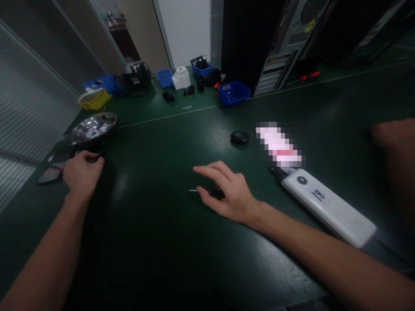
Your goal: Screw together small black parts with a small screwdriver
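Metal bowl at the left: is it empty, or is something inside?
Not empty: white pieces lie inside the metal bowl.

At 9 o'clock, the left hand (82, 172) partly covers a small dark object (102, 154); its identity and whether it is gripped are undetermined. Near centre, the right hand (231, 192) hides part of a thin metal-tipped tool (192, 190). At 3 o'clock, coarse blocks obscure a pale item (279, 144); farther out, another person's arm (395, 172) is blurred and cut off by the edge. At 1 o'clock, the upper edge crops a computer case (253, 43). Bowl (110, 125) contents at 9 o'clock are indistinct.
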### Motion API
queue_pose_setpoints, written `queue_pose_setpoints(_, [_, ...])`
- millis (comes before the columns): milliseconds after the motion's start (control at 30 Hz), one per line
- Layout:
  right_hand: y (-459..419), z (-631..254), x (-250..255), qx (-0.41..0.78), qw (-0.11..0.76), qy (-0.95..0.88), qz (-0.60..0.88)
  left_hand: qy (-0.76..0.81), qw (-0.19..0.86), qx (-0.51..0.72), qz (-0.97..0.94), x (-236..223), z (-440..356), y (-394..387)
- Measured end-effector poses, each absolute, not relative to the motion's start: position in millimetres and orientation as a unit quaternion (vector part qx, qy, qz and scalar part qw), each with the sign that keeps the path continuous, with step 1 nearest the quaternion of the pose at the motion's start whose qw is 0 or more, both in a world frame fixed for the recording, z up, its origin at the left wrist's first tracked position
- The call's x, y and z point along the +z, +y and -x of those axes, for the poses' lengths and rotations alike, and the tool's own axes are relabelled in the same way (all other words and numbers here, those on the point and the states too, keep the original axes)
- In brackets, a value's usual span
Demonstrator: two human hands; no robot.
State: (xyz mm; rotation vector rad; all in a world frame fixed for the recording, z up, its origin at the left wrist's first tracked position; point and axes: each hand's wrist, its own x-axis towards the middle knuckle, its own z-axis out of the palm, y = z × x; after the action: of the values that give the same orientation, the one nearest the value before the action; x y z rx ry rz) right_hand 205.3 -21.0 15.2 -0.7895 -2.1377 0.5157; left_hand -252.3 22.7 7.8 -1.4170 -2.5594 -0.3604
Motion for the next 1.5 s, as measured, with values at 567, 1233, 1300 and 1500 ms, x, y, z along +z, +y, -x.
queue_pose_setpoints(567, [-4,-205,14,0.102,0.280,-0.788,0.539,-0.425,-0.166,-0.225,0.861,16,31,-4])
queue_pose_setpoints(1233, [-4,-206,17,0.124,0.292,-0.787,0.529,-0.373,-0.202,-0.273,0.863,8,29,-4])
queue_pose_setpoints(1300, [-3,-207,16,0.132,0.282,-0.789,0.530,-0.377,-0.206,-0.273,0.861,8,29,-4])
queue_pose_setpoints(1500, [-1,-208,17,0.151,0.251,-0.795,0.531,-0.381,-0.213,-0.273,0.857,9,30,-4])
